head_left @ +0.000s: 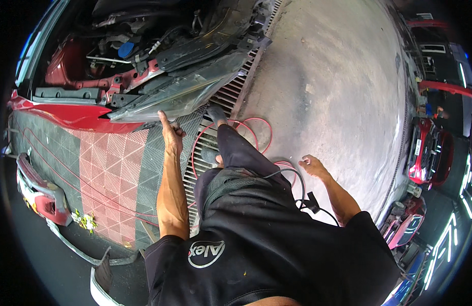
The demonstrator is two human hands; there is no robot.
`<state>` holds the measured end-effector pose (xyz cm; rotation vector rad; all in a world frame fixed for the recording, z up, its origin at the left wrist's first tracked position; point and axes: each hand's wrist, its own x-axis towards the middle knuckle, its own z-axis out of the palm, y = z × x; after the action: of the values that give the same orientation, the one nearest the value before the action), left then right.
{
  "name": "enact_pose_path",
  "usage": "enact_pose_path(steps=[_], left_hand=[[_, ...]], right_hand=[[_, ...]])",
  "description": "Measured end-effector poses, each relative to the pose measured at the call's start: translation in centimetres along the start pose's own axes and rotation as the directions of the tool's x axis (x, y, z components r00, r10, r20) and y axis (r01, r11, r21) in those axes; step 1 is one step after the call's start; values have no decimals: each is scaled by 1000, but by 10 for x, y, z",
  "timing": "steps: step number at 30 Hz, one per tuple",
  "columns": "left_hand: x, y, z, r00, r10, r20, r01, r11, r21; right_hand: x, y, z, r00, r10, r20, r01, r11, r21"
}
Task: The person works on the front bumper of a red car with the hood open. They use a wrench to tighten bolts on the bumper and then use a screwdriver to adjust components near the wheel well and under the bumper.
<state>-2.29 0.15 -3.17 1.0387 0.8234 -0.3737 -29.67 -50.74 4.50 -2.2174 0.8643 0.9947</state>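
A red car (83,117) stands at the upper left, its engine bay uncovered, with a long clear headlight (180,97) at the front corner. My left hand (172,133) is at the headlight's lower edge. Its thumb points up against or just beside the lens and its fingers curl loosely apart from the thumb; I cannot tell whether it touches. Out to the right over the concrete, my right hand (313,166) hangs with loosely bent, parted fingers and nothing visible in it. A black cable (303,191) runs between my waist and right arm.
A red hose (256,122) loops around my feet and across the red and grey floor tiles (111,168). A metal drain grate (231,97) runs beneath me. Removed bumper parts (44,196) lie at left. Other red cars (422,153) stand far right.
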Motion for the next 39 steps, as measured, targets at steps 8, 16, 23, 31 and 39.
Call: enact_pose_path(steps=[8, 16, 23, 31, 39], left_hand=[[-32, -25, 15, 997, -15, -76, 5, 991, -132], [-52, -93, 71, 999, -32, -18, 25, 945, -325], [-2, -115, 169, 971, -99, -216, -9, 893, -450], [52, -121, 183, 879, -86, -468, -201, 826, -528], [47, -112, 247, 859, 31, -511, -299, 840, -453]], right_hand=[[37, -65, -32, 989, -144, -25, 146, 982, 120], [77, -151, -123, 919, -394, -10, 370, 855, 363], [161, -132, -183, 875, -480, 68, 406, 801, 439], [225, -72, -260, 923, -369, 106, 279, 835, 475], [263, -43, -369, 935, -351, 43, 308, 866, 394]])
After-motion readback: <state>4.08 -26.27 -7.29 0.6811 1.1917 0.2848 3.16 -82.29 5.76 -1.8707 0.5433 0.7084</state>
